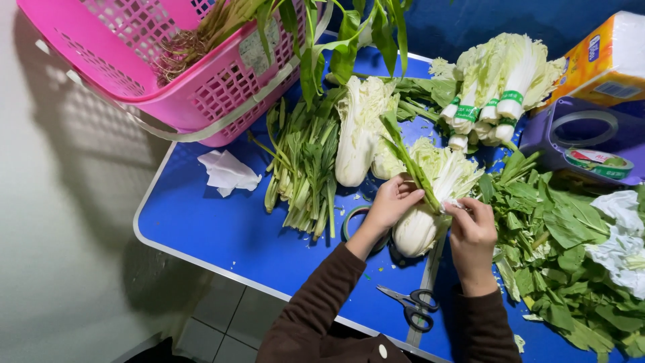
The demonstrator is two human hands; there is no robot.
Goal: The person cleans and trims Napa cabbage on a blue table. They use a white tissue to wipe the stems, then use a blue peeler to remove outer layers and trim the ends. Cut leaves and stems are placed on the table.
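My left hand [392, 203] holds a long green stalk [411, 165] against a pale napa cabbage [430, 202] lying on the blue table [222, 228]. My right hand [471, 232] pinches the cabbage's right side, with a bit of white tape or leaf at its fingertips. A tape roll [353, 218] lies partly under my left wrist. Black-handled scissors [408, 306] rest near the table's front edge, between my forearms.
A pink basket [168, 67] with rooted greens stands at the back left. Loose green stalks [306, 161], another cabbage [359, 128] and banded cabbages [497, 84] lie behind. Leafy greens [571, 269], a purple tape dispenser [584, 141], an orange tissue pack [608, 54] and crumpled tissue [228, 171] surround.
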